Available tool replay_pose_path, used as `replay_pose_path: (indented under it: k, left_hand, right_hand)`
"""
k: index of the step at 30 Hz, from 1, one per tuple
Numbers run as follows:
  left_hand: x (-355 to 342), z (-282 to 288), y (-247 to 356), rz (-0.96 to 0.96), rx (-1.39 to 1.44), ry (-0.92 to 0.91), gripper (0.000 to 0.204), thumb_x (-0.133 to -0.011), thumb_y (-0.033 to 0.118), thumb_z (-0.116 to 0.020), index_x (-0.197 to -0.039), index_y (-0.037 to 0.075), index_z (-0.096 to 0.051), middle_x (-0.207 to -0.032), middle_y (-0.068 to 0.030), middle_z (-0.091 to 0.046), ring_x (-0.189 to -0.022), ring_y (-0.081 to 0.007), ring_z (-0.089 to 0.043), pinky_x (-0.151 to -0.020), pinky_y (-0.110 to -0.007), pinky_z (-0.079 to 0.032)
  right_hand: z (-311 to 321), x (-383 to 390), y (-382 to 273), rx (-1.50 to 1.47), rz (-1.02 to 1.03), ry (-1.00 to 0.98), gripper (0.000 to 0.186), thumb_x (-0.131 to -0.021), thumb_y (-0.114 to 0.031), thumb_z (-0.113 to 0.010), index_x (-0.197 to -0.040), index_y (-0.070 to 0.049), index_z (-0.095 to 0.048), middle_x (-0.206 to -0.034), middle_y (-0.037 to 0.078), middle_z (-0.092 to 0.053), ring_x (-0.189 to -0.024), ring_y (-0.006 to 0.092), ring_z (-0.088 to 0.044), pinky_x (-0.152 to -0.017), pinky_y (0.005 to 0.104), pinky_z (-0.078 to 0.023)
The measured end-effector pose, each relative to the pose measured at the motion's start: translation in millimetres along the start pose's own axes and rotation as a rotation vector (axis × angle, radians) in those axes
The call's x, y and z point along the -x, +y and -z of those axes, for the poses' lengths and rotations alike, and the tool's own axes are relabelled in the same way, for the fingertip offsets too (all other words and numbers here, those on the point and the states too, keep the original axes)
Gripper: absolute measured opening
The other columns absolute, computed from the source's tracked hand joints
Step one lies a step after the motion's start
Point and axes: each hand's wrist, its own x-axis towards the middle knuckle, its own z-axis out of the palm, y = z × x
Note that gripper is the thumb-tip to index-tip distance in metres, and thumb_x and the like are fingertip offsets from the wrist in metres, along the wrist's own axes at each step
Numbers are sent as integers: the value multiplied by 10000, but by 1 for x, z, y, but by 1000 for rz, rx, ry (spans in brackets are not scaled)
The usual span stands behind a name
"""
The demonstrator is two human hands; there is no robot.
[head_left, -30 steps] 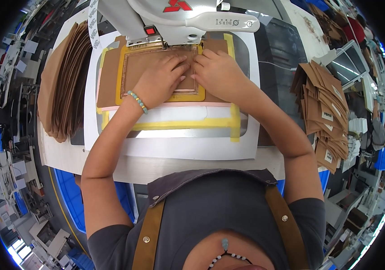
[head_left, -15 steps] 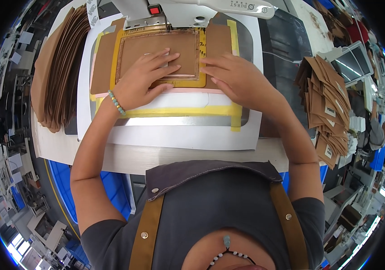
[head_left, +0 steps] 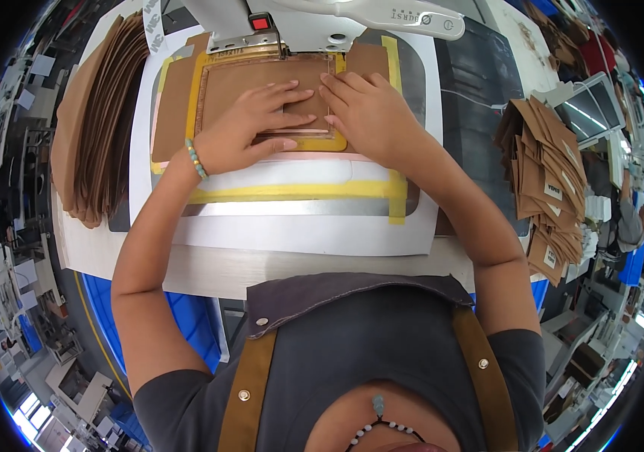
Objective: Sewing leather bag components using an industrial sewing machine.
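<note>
My left hand (head_left: 250, 124), a bead bracelet on its wrist, lies with fingers spread on a brown sheet (head_left: 239, 75) inside a yellow rectangular frame (head_left: 194, 96), thumb near the frame's lower edge. My right hand (head_left: 367, 117) is open, fingertips resting on the sheet at the frame's right inner edge, partly hiding it. Above both hands is a white machine head (head_left: 299, 30) with a red switch and a metal foot over the frame's back edge. The frame sits on a larger plate (head_left: 292, 207) edged with yellow tape; whatever is under my fingers is hidden.
A tall stack of folded brown pieces (head_left: 92, 120) stands at the left, and a loose pile of labelled brown pieces (head_left: 540, 166) at the right. Blue bins (head_left: 156, 324) sit below the pale table (head_left: 284, 264). A co-worker (head_left: 631, 211) is at the far right.
Since half a second ago my right hand has moved up and left onto the frame's inner edge, and my left hand slightly rightward. A second ago both hands were closer together.
</note>
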Motion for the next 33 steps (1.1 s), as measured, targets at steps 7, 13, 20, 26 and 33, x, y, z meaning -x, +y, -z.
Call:
replay_pose_path:
  k: [7,13,20,26,33]
  left_hand:
    - [-4,9,-14,-23,13,-76,512,-936,349,-747,-1414,170,-711,-1693,-91,-425,-1597,-374,-292,-1275,-546,-232]
    - [-7,13,-17,-99,-112,-105,672,-859,535,-793,-1427,189,-703,-1693,-93,-425,-1595,-395,-285,-1252,-578,-246]
    - [-13,20,-19,-114,-164,-113,683,-849,530,-805,-1438,203,-693,-1693,-73,-428,-1581,-396,-312,-1203,-572,-314]
    - [-18,20,-23,-121,-192,-100,664,-847,506,-817,-1428,206,-697,-1691,-66,-431,-1568,-392,-335,-1196,-563,-339]
    - [-29,24,-30,-132,-177,-56,639,-847,432,-844,-1418,185,-700,-1666,-85,-463,-1540,-378,-392,-1212,-512,-351]
  right_hand:
    - [2,0,3,-70,4,22,431,-991,-268,-672,-1316,16,-679,-1395,113,-667,-1218,249,-589,-969,384,-474]
    - [4,3,21,-248,-28,132,332,-1005,-287,-649,-1211,-41,-731,-1263,85,-724,-1183,258,-631,-986,399,-502]
    - [19,19,54,-260,-237,142,317,-1018,-250,-628,-1204,-28,-758,-1250,90,-735,-1239,282,-624,-1054,409,-514]
    - [9,26,72,-263,-302,164,294,-1016,-226,-615,-1181,-36,-766,-1251,84,-743,-1239,282,-631,-1028,409,-540]
    - [4,28,76,-307,-314,212,259,-1002,-200,-615,-1109,-42,-791,-1241,65,-749,-1233,263,-639,-1006,397,-554]
